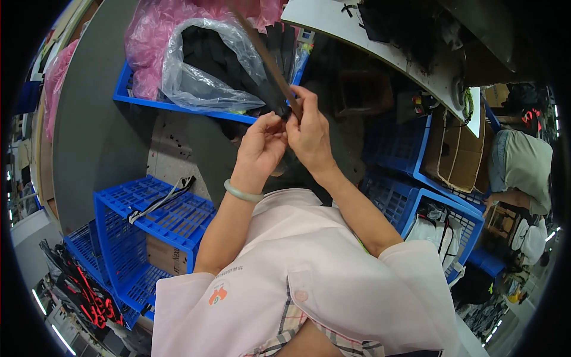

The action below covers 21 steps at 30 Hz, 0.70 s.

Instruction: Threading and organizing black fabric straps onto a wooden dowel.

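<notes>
The strip (269, 59), a long, thin, dark brown piece, is what we see both hands working on, and it sits right in the middle of the head view, raised in front of the chest. Its long axis runs on a slant: the lower end is pinched between the hands, and the free end climbs up and to the left, across the clear plastic bag (205, 65) lying in the blue crate (128, 89) behind it.

We see the right hand (310, 134) closed around the lower end, fingers curled and thumb pressed against it, so this hand has the firmer hold. The left hand (262, 146) is just beside it, touching it at the fingertips, with its fingers bent in a pinch on the same end; we cannot tell how much of the strip it really grips, since the knuckles hide the contact. A pale green bangle (242, 191) sits on the left wrist.

Both hands are equally near the strip's lower end; the free length lies away from them, upward and leftward. Lower left, another blue crate (154, 217) holds a loose black cord.
</notes>
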Each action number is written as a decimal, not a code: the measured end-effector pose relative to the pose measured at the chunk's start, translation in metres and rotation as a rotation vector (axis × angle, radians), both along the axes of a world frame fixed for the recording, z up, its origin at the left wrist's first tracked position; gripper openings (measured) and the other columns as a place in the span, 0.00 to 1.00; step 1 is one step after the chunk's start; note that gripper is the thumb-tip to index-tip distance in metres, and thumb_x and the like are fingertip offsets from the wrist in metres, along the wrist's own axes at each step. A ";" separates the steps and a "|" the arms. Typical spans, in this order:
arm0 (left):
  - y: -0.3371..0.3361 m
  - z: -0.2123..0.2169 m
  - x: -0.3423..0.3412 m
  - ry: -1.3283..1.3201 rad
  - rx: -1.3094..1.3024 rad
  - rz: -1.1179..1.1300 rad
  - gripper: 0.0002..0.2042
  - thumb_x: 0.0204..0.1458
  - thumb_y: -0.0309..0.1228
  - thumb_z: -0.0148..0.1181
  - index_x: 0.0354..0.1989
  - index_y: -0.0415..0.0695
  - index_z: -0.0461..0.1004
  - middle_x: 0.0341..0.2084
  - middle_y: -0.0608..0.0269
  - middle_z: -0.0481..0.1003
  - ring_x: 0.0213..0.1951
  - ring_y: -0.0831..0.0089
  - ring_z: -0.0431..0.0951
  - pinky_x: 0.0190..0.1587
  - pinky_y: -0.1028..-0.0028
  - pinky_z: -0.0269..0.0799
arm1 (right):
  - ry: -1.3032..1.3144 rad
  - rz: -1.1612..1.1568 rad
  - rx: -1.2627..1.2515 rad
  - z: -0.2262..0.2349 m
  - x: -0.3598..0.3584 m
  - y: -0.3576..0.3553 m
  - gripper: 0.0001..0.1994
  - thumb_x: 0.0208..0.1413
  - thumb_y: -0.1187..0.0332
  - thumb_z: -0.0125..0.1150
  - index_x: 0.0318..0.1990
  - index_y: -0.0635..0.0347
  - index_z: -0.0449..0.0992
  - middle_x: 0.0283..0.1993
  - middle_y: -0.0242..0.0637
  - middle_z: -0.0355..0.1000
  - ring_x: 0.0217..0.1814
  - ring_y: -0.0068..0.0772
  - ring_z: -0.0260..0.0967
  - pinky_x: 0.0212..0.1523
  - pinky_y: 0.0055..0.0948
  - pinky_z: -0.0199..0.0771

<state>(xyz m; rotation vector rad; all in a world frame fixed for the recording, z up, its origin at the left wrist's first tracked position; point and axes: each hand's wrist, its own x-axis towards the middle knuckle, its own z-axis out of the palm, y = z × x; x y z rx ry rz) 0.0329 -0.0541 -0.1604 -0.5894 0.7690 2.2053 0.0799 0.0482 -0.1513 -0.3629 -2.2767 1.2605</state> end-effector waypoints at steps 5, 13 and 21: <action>0.004 0.008 -0.013 -0.155 0.163 0.019 0.03 0.47 0.21 0.55 0.31 0.39 0.71 0.31 0.61 0.72 0.35 0.71 0.69 0.39 0.74 0.66 | 0.159 0.059 0.068 -0.004 -0.007 0.004 0.20 0.49 0.82 0.53 0.51 0.61 0.63 0.36 0.45 0.71 0.35 0.39 0.73 0.35 0.30 0.74; -0.032 -0.003 -0.002 0.112 -0.016 0.054 0.08 0.52 0.34 0.59 0.35 0.42 0.75 0.31 0.67 0.73 0.33 0.75 0.69 0.34 0.75 0.65 | 0.091 0.145 -0.698 0.036 -0.021 0.031 0.18 0.44 0.81 0.58 0.45 0.62 0.67 0.32 0.31 0.69 0.26 0.13 0.63 0.25 0.14 0.63; -0.030 0.026 -0.001 0.293 -0.062 -0.059 0.05 0.52 0.28 0.59 0.35 0.42 0.73 0.27 0.67 0.73 0.29 0.80 0.71 0.28 0.79 0.65 | -0.191 0.276 -0.444 0.041 -0.021 0.016 0.11 0.42 0.78 0.57 0.37 0.64 0.72 0.29 0.28 0.68 0.26 0.14 0.63 0.25 0.18 0.65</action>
